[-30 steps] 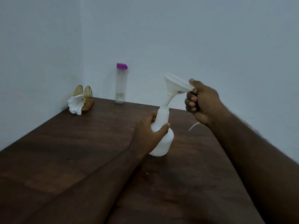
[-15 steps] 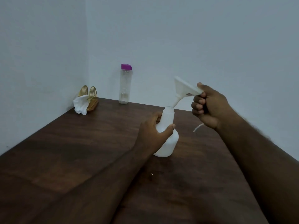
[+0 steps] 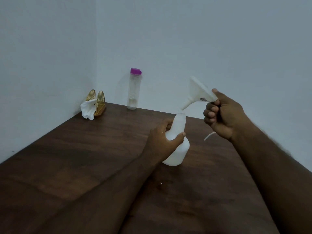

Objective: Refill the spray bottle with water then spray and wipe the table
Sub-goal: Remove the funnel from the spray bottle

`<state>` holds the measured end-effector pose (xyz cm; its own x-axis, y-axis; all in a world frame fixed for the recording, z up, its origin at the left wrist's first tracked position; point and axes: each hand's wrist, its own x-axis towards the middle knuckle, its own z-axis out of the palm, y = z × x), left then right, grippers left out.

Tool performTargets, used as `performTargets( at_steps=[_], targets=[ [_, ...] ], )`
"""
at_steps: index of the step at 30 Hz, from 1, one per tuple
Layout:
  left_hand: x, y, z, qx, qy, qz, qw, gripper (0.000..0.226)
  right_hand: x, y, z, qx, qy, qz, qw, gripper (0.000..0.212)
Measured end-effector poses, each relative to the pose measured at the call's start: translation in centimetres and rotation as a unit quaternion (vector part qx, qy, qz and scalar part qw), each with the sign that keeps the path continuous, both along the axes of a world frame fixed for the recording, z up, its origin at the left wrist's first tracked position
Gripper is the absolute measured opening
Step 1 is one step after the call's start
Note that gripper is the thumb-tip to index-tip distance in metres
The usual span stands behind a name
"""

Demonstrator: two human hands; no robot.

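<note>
Head view, facing forward-down, close over table (image 3: pixel 84 157)

two bottles (image 3: pixel 179 149) (image 3: pixel 134 92), one funnel (image 3: pixel 197 92), one tissue (image 3: pixel 87 110)

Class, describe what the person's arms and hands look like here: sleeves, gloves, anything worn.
Both arms are bare: the left forearm and right forearm show no sleeve anywhere in view. The left hand and right hand wear no gloves, and no watch or bracelet shows at either wrist. Fine hair stands along the right forearm's outer edge.
</note>
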<state>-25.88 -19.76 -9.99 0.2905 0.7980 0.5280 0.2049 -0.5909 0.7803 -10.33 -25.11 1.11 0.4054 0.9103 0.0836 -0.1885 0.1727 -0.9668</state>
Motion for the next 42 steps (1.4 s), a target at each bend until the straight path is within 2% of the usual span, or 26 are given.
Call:
performTargets(
  at_steps=[3, 8, 11, 16, 19, 21, 23, 26, 29, 31, 33, 34, 37, 39, 42],
  targets=[
    [0.1, 0.1, 0.1, -0.002, 0.005, 0.002, 1.0, 0.055, 0.0, -0.1, -0.3, -0.036, -0.047, -0.022, 0.998, 0.044],
    [0.1, 0.4, -0.1, 0.004, -0.008, 0.004, 1.0, 0.055, -0.3, -1.0, 0.8, 0.012, 0.013, 0.0, 1.0, 0.046],
    [0.1, 0.5, -0.3, 0.001, -0.022, -0.008, 1.0, 0.053, -0.4, -1.4, 1.6, 0.032, 0.009, 0.007, 0.999, 0.045],
    [-1.1, 2.1, -0.1, -0.013, -0.076, 0.01, 0.997, 0.04, -1.0, -1.5, 2.9, 0.019, -0.125, -0.026, 0.992, 0.039],
    [-3.4, 4.4, -0.3, -0.032, -0.126, 0.101, 0.986, 0.03, -2.0, -1.1, 3.2, 0.01, -0.201, -0.046, 0.979, 0.032],
    [-5.3, 6.1, -0.8, -0.068, -0.169, 0.176, 0.968, 0.024, -3.2, -0.9, 3.3, 0.023, -0.213, -0.056, 0.975, 0.029],
    [-6.8, 7.7, -1.6, -0.133, -0.204, 0.228, 0.942, 0.02, -5.0, -1.0, 3.3, 0.058, -0.175, -0.056, 0.981, 0.028],
    [-7.7, 9.2, -2.4, -0.209, -0.229, 0.25, 0.917, 0.019, -9.9, -1.4, 2.0, 0.094, -0.043, -0.024, 0.994, 0.026],
    [-8.2, 9.8, -2.8, -0.215, -0.178, 0.229, 0.933, 0.017, -15.5, -0.9, -1.2, 0.08, 0.013, 0.025, 0.996, 0.024],
    [-9.6, 9.8, -2.9, -0.187, -0.082, 0.17, 0.964, 0.017, -18.4, 0.5, -3.0, 0.057, 0.003, 0.033, 0.998, 0.026],
    [-11.4, 10.1, -3.0, -0.152, 0.035, 0.13, 0.979, 0.013, -19.4, 2.5, -4.1, 0.033, -0.033, 0.01, 0.999, 0.026],
    [-12.4, 10.3, -3.0, -0.145, 0.064, 0.129, 0.979, 0.012, -19.4, 3.6, -4.5, 0.022, -0.058, -0.009, 0.998, 0.027],
    [-14.2, 10.7, -2.8, -0.168, 0.038, 0.113, 0.979, 0.012, -18.2, 6.7, -5.9, -0.012, -0.169, -0.079, 0.982, 0.032],
    [-14.4, 10.8, -2.9, -0.151, 0.038, 0.106, 0.982, 0.008, -17.4, 8.0, -6.6, -0.026, -0.284, -0.117, 0.951, 0.034],
    [-14.4, 10.8, -2.7, -0.107, 0.095, 0.111, 0.983, 0.009, -16.6, 9.5, -6.6, -0.033, -0.445, -0.123, 0.887, 0.031]
  ],
)
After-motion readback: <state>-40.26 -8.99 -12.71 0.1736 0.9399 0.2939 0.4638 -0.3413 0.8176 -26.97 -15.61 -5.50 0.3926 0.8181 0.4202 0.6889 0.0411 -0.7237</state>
